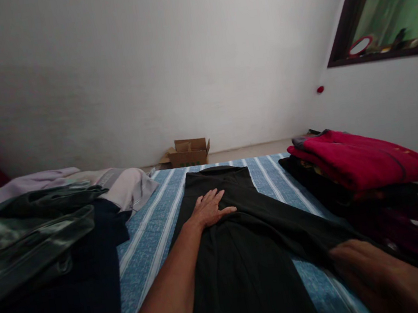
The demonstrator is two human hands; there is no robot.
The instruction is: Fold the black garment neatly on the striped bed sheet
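A pair of black trousers (242, 255) lies spread on a blue-and-white striped bed cover (149, 232), its wide waistband at the far end. My left hand (210, 209) rests flat on the trousers just below the waistband, thumb and fingers apart. One trouser leg is drawn out to the right, and my right hand (368, 263) is closed on it. The right hand is blurred and its fingertips are partly hidden. The other leg runs straight toward me, partly behind my left forearm.
To the left lie loose clothes, among them a dark shiny garment (38, 242) and a pale one (131, 185). A stack with a folded red garment (365, 158) on top stands at the right. Beyond the far edge is an open cardboard box (189, 154) by the wall.
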